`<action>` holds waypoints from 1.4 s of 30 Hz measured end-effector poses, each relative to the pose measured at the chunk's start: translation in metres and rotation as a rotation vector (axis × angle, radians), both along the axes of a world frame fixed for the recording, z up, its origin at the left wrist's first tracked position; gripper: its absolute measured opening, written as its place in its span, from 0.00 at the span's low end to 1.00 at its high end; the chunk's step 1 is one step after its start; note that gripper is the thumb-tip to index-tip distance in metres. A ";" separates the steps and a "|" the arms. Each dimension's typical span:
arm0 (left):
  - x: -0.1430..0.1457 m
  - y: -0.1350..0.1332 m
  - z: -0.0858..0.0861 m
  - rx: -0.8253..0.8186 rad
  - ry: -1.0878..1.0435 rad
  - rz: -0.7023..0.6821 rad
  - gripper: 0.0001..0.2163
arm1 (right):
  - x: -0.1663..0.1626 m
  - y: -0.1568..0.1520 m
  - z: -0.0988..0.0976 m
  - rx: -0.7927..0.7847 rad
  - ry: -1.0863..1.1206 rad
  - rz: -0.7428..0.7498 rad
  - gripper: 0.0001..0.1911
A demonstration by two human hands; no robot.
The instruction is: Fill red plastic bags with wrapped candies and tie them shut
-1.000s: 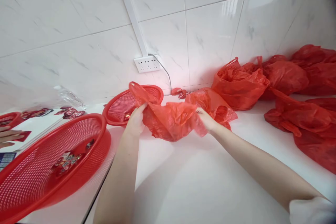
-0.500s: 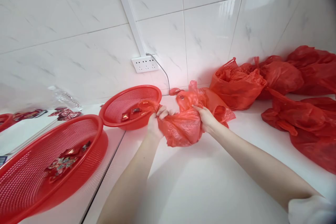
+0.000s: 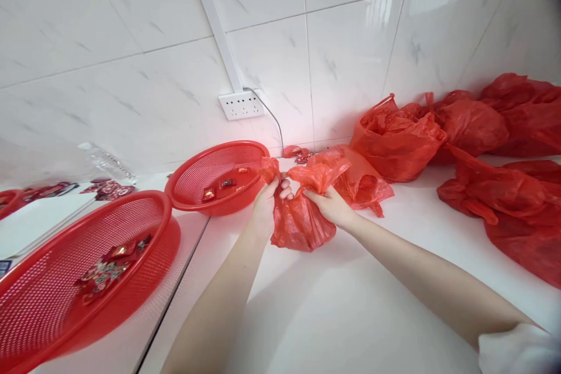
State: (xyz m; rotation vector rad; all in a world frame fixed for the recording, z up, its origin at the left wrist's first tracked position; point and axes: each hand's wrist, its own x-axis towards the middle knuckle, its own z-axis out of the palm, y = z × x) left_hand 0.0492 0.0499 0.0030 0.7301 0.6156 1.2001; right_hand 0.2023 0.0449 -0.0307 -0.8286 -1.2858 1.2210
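Note:
Between my hands, just above the white table, hangs a red plastic bag (image 3: 302,225) with a bulging bottom; its contents cannot be made out. My left hand (image 3: 268,204) grips one gathered handle at the left side of its top. On the other side, my right hand (image 3: 326,204) is closed around the bag's neck, thumb on top, with loose film sticking up above the fingers. Right behind my right hand lies another red plastic bag (image 3: 362,178), crumpled on the table. A round red basket (image 3: 219,207) with a few wrapped sweets (image 3: 227,183) stands beyond my left hand.
A larger red basket (image 3: 144,257) holding small packets (image 3: 103,277) stands at the left. Several filled red bags (image 3: 398,152) line the wall on the right. A clear plastic bottle (image 3: 107,163) lies at the back left. A socket strip (image 3: 242,106) is on the tiled wall.
Both hands have drawn closer together, gathering the bag's top. The handle in my left hand has come away from over the basket, and small packets by the wall are uncovered.

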 end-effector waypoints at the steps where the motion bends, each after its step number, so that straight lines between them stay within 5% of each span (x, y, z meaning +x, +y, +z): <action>1: 0.001 -0.001 0.000 0.011 0.011 0.023 0.04 | -0.001 0.001 -0.001 0.009 -0.009 -0.063 0.15; 8: 0.000 -0.013 -0.006 0.204 0.536 -0.160 0.15 | 0.005 0.010 -0.009 0.001 0.078 -0.301 0.16; 14: 0.012 -0.014 -0.020 0.425 0.612 0.125 0.10 | 0.006 0.006 -0.001 0.049 0.097 -0.234 0.15; 17: 0.014 -0.015 -0.020 0.437 0.656 0.080 0.11 | 0.006 0.001 0.003 0.046 0.075 -0.222 0.13; 21: 0.016 -0.016 -0.015 0.338 0.435 -0.031 0.16 | 0.004 -0.003 0.006 0.099 0.026 -0.212 0.12; 29: 0.008 -0.004 -0.002 -0.002 -0.349 0.151 0.11 | 0.001 -0.005 0.005 0.027 0.161 -0.098 0.19; 33: -0.001 -0.004 -0.002 0.010 -0.317 -0.028 0.14 | -0.001 -0.003 0.004 -0.090 0.181 -0.165 0.16; 37: -0.001 -0.003 -0.005 0.031 -0.238 -0.095 0.17 | -0.003 -0.004 0.011 -0.186 0.405 -0.026 0.13; 42: 0.005 -0.005 -0.005 0.016 -0.061 -0.171 0.18 | -0.005 -0.006 0.016 -0.288 0.545 0.002 0.29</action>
